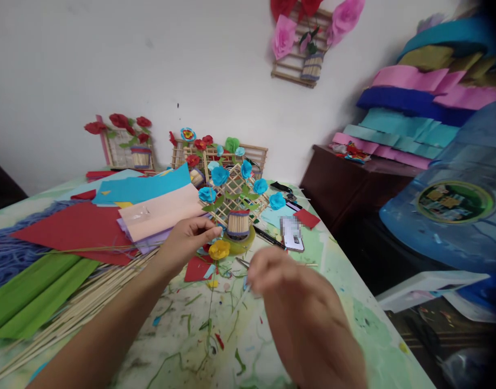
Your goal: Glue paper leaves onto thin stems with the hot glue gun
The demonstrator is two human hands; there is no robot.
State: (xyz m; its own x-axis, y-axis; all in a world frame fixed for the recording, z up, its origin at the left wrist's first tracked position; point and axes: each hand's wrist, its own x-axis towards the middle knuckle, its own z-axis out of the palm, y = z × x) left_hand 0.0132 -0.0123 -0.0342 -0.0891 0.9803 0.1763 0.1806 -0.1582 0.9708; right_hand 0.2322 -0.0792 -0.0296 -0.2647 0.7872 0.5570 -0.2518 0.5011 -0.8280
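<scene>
My left hand (pixel 187 240) reaches forward over the table with its fingertips pinched together beside a small wooden lattice frame (pixel 235 194) decked with blue paper flowers (pixel 220 175). A yellow paper flower (pixel 219 249) on a thin green stem lies just under that hand. What the pinch holds is too small to name. My right hand (pixel 288 292) is close to the camera and blurred, fingers curled, with a thin light strip near its fingertips. A roll of green tape (pixel 242 244) sits under the little stick pot of the frame.
Sheets of red (pixel 78 227), blue (pixel 142 186), pink and green (pixel 33 292) paper lie at left over bamboo sticks (pixel 89 300). More flower frames (pixel 128 146) lean on the wall. A phone (pixel 292 233) and pen lie at right; a water jug (pixel 454 210) stands beyond the table edge.
</scene>
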